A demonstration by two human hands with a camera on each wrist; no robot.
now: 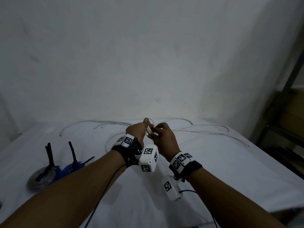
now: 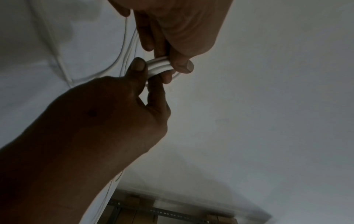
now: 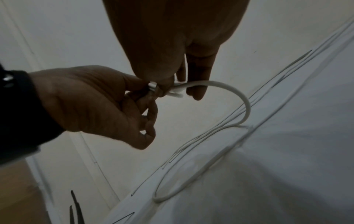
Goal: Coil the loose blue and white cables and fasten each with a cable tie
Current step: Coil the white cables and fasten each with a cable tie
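Two hands [image 1: 136, 130] [image 1: 162, 135] pinch one white cable [image 3: 239, 97] — two tied coils [image 1: 41, 176] aside.

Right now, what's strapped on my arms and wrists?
Both forearms are bare, no sleeves. Each wrist wears a black strap carrying white blocks printed with black-and-white square markers. A thin black cable trails from the left wrist unit.

Smooth plastic-sheathed white cable [image 3: 226, 89] over matt, faintly creased white cloth [image 1: 164, 203].

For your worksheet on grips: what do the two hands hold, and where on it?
Both the left hand and right hand pinch the white cable at its gathered end loops.
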